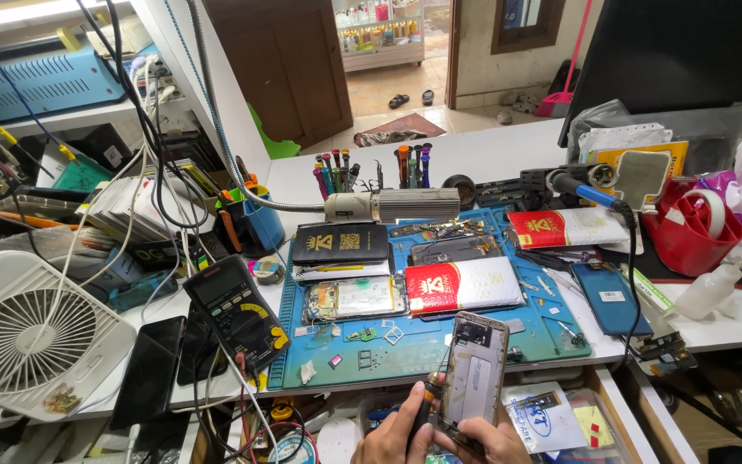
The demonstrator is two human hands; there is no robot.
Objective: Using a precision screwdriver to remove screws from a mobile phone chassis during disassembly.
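From the head camera, both hands are low at the bottom edge of the picture, just in front of the blue work mat [440,344]; the right hand [493,440] is closed around the lower end of an opened phone [472,378], which has its back cover off; the phone stands nearly upright, its long axis running from the hand up and a little to the right, with the open back turned toward the camera.

The left hand [391,440] is just beside it, to the left, fingers wrapped around the dark handle of a screwdriver [427,404]; the tool points up and right, and its tip seems to meet the lower left edge of the phone, though the contact itself is too small to be sure.

Both wrists are bent upward; on the mat behind lies another opened phone [355,299], and a multimeter [238,309] lies to the left.
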